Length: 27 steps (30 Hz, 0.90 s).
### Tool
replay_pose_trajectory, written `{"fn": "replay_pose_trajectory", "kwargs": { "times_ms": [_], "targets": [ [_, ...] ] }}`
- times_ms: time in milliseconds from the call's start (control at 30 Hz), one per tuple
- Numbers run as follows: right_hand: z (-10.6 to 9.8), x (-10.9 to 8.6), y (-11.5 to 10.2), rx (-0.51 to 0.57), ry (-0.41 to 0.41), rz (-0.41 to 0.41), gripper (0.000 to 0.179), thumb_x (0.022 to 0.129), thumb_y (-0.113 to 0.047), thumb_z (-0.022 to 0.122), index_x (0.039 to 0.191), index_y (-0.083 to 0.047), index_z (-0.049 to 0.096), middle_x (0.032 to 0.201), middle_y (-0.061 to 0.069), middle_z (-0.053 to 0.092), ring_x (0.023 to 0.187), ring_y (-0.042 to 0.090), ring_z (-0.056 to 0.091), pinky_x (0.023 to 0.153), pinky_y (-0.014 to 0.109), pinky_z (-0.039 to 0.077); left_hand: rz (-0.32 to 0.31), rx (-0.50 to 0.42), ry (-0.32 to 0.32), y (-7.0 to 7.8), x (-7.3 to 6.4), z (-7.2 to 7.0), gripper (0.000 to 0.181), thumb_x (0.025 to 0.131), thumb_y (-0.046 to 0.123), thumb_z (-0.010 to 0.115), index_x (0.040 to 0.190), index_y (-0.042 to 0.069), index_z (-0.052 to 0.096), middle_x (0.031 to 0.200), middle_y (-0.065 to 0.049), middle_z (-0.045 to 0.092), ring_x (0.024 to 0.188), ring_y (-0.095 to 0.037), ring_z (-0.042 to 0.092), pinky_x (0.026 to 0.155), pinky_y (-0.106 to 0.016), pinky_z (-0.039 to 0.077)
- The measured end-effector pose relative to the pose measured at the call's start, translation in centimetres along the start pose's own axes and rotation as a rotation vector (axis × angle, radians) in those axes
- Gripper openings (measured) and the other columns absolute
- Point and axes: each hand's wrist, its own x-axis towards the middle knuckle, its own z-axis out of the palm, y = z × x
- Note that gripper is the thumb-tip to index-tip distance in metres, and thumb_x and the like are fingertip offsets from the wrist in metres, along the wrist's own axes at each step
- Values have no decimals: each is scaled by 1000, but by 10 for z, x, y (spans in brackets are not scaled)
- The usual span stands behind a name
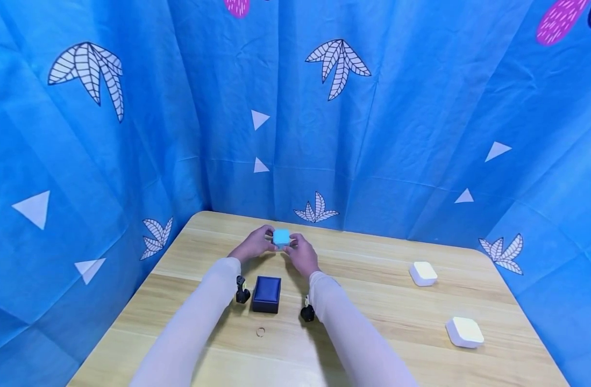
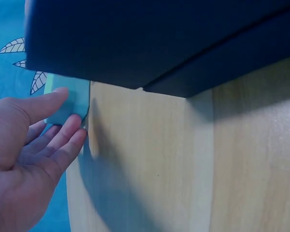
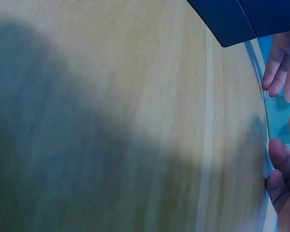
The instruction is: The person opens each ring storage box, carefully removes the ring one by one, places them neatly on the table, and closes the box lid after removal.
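At the far side of the table, both hands meet at a small light-blue box (image 1: 281, 237). My left hand (image 1: 254, 243) holds its left side, thumb on one face and fingertips under the edge in the left wrist view, where the box (image 2: 73, 99) looks pale green-blue. The right hand (image 1: 302, 255) grips the opposite side; in the right wrist view its fingers (image 3: 282, 159) are partly cut off by the frame. Between the forearms stands a dark navy ring box (image 1: 267, 290), closed. A thin ring (image 1: 260, 332) lies on the wood in front of it.
Two white rounded blocks, one farther back (image 1: 423, 273) and one nearer (image 1: 464, 332), sit on the right part of the wooden table (image 1: 372, 301). A blue patterned curtain (image 1: 397, 134) hangs along the back and sides. Black wrist cameras hang beside the navy box.
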Motion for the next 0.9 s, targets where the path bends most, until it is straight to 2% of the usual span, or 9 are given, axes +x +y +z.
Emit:
{"fn": "replay_pose_trajectory", "kwargs": {
  "times_ms": [300, 533, 700, 900],
  "targets": [
    [-8, -5, 4, 19, 4, -42, 36, 92, -22, 74, 124, -10, 62, 104, 4, 70, 92, 21, 65, 88, 43, 54, -16, -16, -24, 0, -4, 3, 55, 89, 12, 75, 138, 9, 53, 137, -14, 59, 121, -31, 58, 107, -52, 43],
    [-14, -8, 11, 64, -33, -51, 45, 89, -20, 76, 129, -7, 61, 102, 5, 69, 92, 21, 66, 82, 37, 56, -19, -47, -54, 5, -9, 5, 45, 87, 9, 75, 128, 11, 59, 132, -11, 60, 118, -29, 58, 107, -53, 42],
    [-21, -11, 14, 78, -75, -54, 51, 90, -17, 76, 136, -5, 57, 106, 8, 68, 98, 23, 67, 77, 30, 57, -19, -32, -75, 6, -10, 8, 43, 86, 10, 76, 126, 13, 59, 132, -10, 61, 117, -28, 58, 106, -52, 43],
    [-29, -13, 17, 105, -121, -52, 57, 90, -15, 75, 142, -6, 53, 123, 13, 62, 100, 23, 65, 73, 29, 58, -1, -22, -93, 7, -10, 13, 43, 85, 11, 76, 125, 13, 60, 131, -10, 61, 114, -27, 57, 103, -50, 45]
  ]
}}
